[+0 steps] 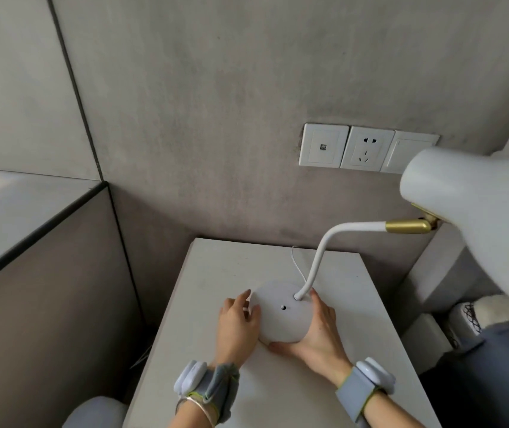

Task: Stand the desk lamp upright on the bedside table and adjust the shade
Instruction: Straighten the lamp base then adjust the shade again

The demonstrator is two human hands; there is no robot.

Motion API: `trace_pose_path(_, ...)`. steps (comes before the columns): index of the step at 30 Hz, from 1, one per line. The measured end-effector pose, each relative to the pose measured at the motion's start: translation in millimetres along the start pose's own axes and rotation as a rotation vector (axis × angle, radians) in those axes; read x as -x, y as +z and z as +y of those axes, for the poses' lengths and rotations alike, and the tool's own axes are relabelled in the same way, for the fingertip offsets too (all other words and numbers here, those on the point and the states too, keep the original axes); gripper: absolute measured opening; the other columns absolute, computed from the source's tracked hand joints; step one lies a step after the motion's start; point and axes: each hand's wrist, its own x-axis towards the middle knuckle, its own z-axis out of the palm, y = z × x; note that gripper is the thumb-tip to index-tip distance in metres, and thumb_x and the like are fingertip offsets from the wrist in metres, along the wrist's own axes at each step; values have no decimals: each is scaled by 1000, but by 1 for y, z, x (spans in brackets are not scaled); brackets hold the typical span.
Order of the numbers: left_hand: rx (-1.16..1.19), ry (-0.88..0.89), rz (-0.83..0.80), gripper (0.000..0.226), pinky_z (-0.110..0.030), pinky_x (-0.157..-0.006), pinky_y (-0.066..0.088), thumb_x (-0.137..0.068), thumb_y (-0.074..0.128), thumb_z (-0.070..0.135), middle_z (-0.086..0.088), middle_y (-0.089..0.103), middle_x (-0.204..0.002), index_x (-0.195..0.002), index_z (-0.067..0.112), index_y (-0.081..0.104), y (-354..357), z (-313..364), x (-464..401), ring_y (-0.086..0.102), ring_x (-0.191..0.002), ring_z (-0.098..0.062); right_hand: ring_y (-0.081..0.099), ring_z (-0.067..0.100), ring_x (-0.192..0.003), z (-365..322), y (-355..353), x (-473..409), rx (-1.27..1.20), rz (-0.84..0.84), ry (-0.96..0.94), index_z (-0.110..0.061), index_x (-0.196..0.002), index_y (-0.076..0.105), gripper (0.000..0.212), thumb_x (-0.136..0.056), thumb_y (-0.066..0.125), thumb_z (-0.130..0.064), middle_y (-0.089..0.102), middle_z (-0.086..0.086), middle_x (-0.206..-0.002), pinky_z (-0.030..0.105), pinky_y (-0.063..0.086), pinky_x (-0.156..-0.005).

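Note:
The white desk lamp stands upright on the pale bedside table [278,390]. Its round base [281,313] rests flat near the table's middle. A curved white neck [318,261] rises from the base to a brass joint [407,226], and the large white shade [478,208] hangs at the right, close to the camera. My left hand [237,325] cups the base's left edge with the thumb on top. On the base's right and front edge my right hand [315,332] holds on. A thin white cord [298,267] runs from the base toward the wall.
A grey wall stands behind the table with a row of white switch and socket plates [367,149]. The padded bed headboard and ledge [40,230] lie to the left. Grey clothing and a white bin [475,329] sit on the floor at the right.

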Motion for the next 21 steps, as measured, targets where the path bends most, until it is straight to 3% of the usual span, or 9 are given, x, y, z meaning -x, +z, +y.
trace_pose_path(2,-24,0,3,41,-38,-100,43,-90,54,18,-15,52,-116,-130,12,51,1,-1,5,57,-108,-31,38,15,-117,6,-6,-5,-15,-51,-21,-34,-132,29,120,-29,87,-50,38,-18,-113,29,42,-97)
trace_pose_path(5,-25,4,12,41,-38,-98,44,-89,56,21,-13,52,-117,-129,10,50,3,-2,16,57,-106,-31,33,7,-111,13,-16,-10,-6,-167,-48,-46,-130,17,122,-30,87,-50,27,-28,-108,18,33,-91)
trace_pose_path(8,-13,18,25,42,-37,-96,45,-89,58,23,-9,50,-113,-128,10,49,3,-4,27,57,-103,-28,33,5,-111,17,-24,-15,39,-246,-63,-40,-137,14,126,-36,90,-44,27,-26,-108,12,31,-87)
trace_pose_path(16,6,49,14,37,-34,-88,49,-85,63,23,-2,48,-101,-118,10,53,-1,-7,35,58,-90,-22,38,11,-119,15,-36,-20,118,-362,-62,-57,-126,11,120,-35,88,-47,35,-6,-125,21,34,-97)
trace_pose_path(21,-49,38,9,35,-36,-92,46,-89,57,24,-12,53,-117,-119,5,53,-8,-3,18,58,-98,-26,17,20,-138,16,-30,-2,41,-291,20,-25,-146,-8,140,-46,90,-37,17,3,-148,27,23,-110)
